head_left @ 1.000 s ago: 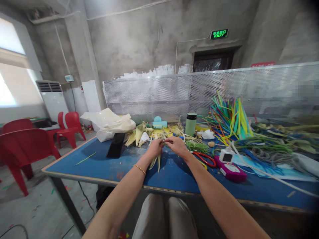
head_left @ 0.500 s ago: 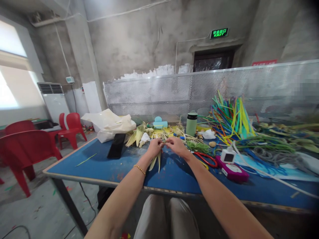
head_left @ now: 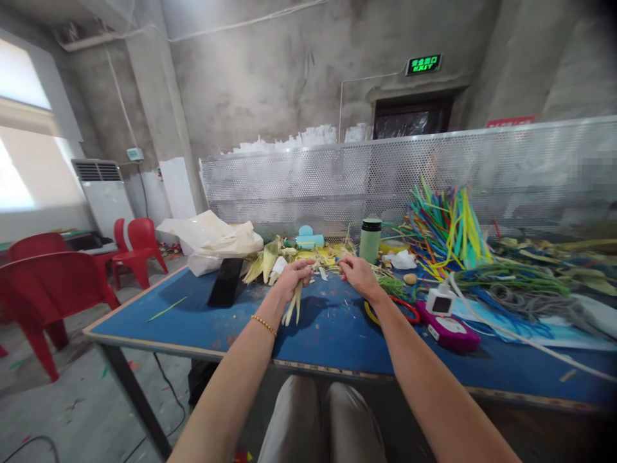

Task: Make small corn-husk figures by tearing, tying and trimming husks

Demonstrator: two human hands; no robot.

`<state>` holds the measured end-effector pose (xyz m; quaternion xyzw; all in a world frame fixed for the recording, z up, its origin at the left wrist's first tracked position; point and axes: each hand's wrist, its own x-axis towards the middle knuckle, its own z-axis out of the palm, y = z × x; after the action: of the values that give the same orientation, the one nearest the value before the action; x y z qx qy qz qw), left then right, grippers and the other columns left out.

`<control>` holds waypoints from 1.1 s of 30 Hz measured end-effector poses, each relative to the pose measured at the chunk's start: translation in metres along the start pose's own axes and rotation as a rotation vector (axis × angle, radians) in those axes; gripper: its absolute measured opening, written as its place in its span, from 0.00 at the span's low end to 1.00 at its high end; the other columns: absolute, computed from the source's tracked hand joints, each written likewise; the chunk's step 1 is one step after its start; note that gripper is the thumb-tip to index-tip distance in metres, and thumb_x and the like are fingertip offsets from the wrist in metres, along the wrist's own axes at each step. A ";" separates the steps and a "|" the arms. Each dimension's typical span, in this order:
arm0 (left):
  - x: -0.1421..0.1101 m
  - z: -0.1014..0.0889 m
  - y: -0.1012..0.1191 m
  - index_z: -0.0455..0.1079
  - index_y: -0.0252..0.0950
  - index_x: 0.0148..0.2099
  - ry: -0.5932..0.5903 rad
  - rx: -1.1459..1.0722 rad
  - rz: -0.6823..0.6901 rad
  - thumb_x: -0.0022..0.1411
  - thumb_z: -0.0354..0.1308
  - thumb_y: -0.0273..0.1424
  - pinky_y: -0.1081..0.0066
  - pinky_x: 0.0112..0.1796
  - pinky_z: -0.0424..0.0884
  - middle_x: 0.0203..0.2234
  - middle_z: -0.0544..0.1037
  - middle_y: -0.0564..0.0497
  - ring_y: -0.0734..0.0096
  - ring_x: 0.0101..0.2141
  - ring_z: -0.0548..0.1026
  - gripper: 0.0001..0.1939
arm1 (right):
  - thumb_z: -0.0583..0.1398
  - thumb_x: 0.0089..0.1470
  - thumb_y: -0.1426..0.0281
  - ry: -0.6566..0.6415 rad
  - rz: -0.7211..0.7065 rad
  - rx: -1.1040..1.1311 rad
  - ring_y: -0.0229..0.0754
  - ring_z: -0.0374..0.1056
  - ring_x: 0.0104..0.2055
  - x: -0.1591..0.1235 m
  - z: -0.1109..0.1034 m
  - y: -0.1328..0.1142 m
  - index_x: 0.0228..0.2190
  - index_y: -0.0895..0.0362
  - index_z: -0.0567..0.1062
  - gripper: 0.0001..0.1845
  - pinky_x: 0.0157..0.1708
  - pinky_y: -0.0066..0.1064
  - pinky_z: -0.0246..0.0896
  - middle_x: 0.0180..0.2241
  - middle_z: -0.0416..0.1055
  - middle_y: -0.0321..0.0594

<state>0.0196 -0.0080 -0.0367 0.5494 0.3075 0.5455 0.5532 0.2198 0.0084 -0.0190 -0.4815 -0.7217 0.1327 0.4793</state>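
My left hand (head_left: 292,275) is closed around a small bundle of pale yellow leaf strips (head_left: 293,308) that hang down from my fist over the blue table (head_left: 231,328). A short way to its right, my right hand (head_left: 354,272) has its fingers curled in a pinch; what it holds, if anything, is too small to name. Just beyond both hands lies a heap of yellow-green leaf strips and husks (head_left: 289,257).
A black phone (head_left: 224,281), crumpled cream paper (head_left: 212,238), a green flask (head_left: 369,241), red scissors (head_left: 402,310), a pink-and-white gadget (head_left: 446,318) and a fan of coloured strips (head_left: 446,228) lie around. A perforated metal screen (head_left: 337,180) backs the table. Red chairs (head_left: 58,283) stand left.
My hands, joined over the strips before, have drawn apart and moved a little farther from me. The left hand keeps the bundle; the right has pulled away to the right.
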 end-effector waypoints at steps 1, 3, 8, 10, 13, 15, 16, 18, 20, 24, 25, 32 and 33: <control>-0.001 0.000 0.000 0.69 0.28 0.47 -0.039 0.020 -0.005 0.49 0.64 0.27 0.77 0.21 0.56 0.22 0.70 0.55 0.84 0.17 0.61 0.21 | 0.53 0.52 0.72 0.028 -0.002 -0.007 0.37 0.68 0.18 0.001 -0.001 0.000 0.28 0.58 0.73 0.09 0.24 0.28 0.61 0.24 0.74 0.40; -0.001 0.002 -0.002 0.71 0.28 0.47 -0.073 0.145 -0.022 0.48 0.64 0.27 0.77 0.20 0.53 0.20 0.70 0.55 0.84 0.17 0.59 0.21 | 0.53 0.53 0.71 0.130 -0.016 -0.012 0.38 0.68 0.19 0.001 -0.003 0.000 0.30 0.58 0.74 0.09 0.26 0.29 0.61 0.26 0.75 0.41; -0.002 0.005 -0.006 0.75 0.26 0.40 -0.040 0.268 -0.049 0.48 0.65 0.30 0.77 0.20 0.52 0.19 0.69 0.55 0.84 0.17 0.58 0.16 | 0.53 0.55 0.68 0.353 -0.057 -0.021 0.41 0.69 0.23 0.004 -0.003 0.002 0.33 0.58 0.75 0.12 0.31 0.31 0.62 0.27 0.75 0.43; -0.003 0.005 -0.003 0.75 0.26 0.39 -0.055 0.260 -0.045 0.48 0.65 0.31 0.76 0.21 0.53 0.19 0.70 0.54 0.84 0.17 0.59 0.16 | 0.52 0.56 0.67 0.406 -0.065 -0.064 0.43 0.69 0.27 0.005 -0.002 0.004 0.33 0.58 0.75 0.13 0.34 0.32 0.61 0.28 0.76 0.45; -0.006 0.005 0.002 0.76 0.26 0.38 -0.118 0.281 -0.060 0.46 0.65 0.30 0.76 0.20 0.53 0.18 0.70 0.54 0.83 0.18 0.59 0.16 | 0.52 0.56 0.68 0.483 -0.066 -0.157 0.47 0.70 0.34 0.007 -0.001 0.008 0.31 0.58 0.75 0.13 0.37 0.34 0.60 0.31 0.76 0.48; -0.008 0.007 0.004 0.77 0.26 0.38 -0.198 0.310 -0.086 0.46 0.65 0.29 0.77 0.20 0.53 0.18 0.70 0.54 0.82 0.18 0.60 0.15 | 0.52 0.56 0.68 0.489 -0.059 -0.200 0.48 0.69 0.35 0.007 -0.001 0.009 0.31 0.58 0.76 0.13 0.38 0.34 0.59 0.31 0.76 0.49; -0.009 0.008 0.005 0.77 0.26 0.37 -0.224 0.311 -0.097 0.46 0.65 0.28 0.77 0.20 0.53 0.18 0.70 0.54 0.82 0.18 0.60 0.14 | 0.52 0.56 0.68 0.492 -0.052 -0.209 0.48 0.69 0.35 0.007 -0.001 0.009 0.31 0.58 0.76 0.13 0.38 0.34 0.59 0.31 0.76 0.49; -0.008 0.009 0.005 0.77 0.27 0.37 -0.191 0.255 -0.107 0.45 0.64 0.26 0.77 0.20 0.54 0.19 0.72 0.53 0.82 0.18 0.61 0.14 | 0.52 0.56 0.68 0.507 -0.034 -0.205 0.48 0.69 0.34 0.007 -0.002 0.009 0.31 0.59 0.76 0.14 0.38 0.34 0.59 0.30 0.76 0.48; -0.005 0.010 0.004 0.77 0.27 0.36 -0.031 0.133 -0.095 0.45 0.64 0.24 0.77 0.20 0.53 0.18 0.71 0.52 0.82 0.17 0.61 0.12 | 0.52 0.55 0.68 0.508 -0.020 -0.192 0.47 0.69 0.34 0.007 -0.003 0.008 0.31 0.59 0.76 0.14 0.37 0.34 0.58 0.29 0.76 0.48; 0.005 0.003 0.002 0.73 0.27 0.31 0.226 -0.046 -0.043 0.45 0.63 0.24 0.77 0.19 0.54 0.16 0.68 0.54 0.83 0.16 0.60 0.07 | 0.53 0.55 0.67 0.273 0.009 -0.170 0.44 0.69 0.29 0.006 -0.003 0.004 0.29 0.58 0.76 0.13 0.34 0.32 0.58 0.27 0.76 0.45; 0.007 0.001 0.001 0.72 0.28 0.31 0.248 -0.066 -0.024 0.46 0.63 0.25 0.77 0.19 0.54 0.17 0.68 0.54 0.84 0.16 0.59 0.07 | 0.53 0.55 0.68 0.174 0.011 -0.157 0.42 0.68 0.26 0.005 -0.002 0.003 0.28 0.58 0.76 0.13 0.32 0.32 0.59 0.27 0.76 0.44; 0.003 -0.003 0.009 0.71 0.29 0.36 0.180 -0.152 0.045 0.47 0.63 0.30 0.77 0.20 0.54 0.19 0.67 0.56 0.86 0.16 0.56 0.13 | 0.62 0.43 0.72 -0.135 0.005 -0.092 0.36 0.63 0.17 -0.003 0.003 0.002 0.17 0.56 0.74 0.07 0.24 0.27 0.57 0.16 0.71 0.34; -0.001 -0.001 0.010 0.71 0.29 0.37 0.079 -0.136 0.024 0.46 0.64 0.31 0.77 0.20 0.55 0.20 0.68 0.56 0.86 0.16 0.56 0.15 | 0.61 0.44 0.72 -0.088 0.020 -0.092 0.37 0.64 0.18 -0.001 0.002 0.004 0.16 0.56 0.73 0.08 0.26 0.28 0.57 0.15 0.70 0.36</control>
<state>0.0161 -0.0107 -0.0274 0.4925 0.2847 0.5928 0.5701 0.2211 0.0099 -0.0234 -0.5042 -0.7424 0.1251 0.4230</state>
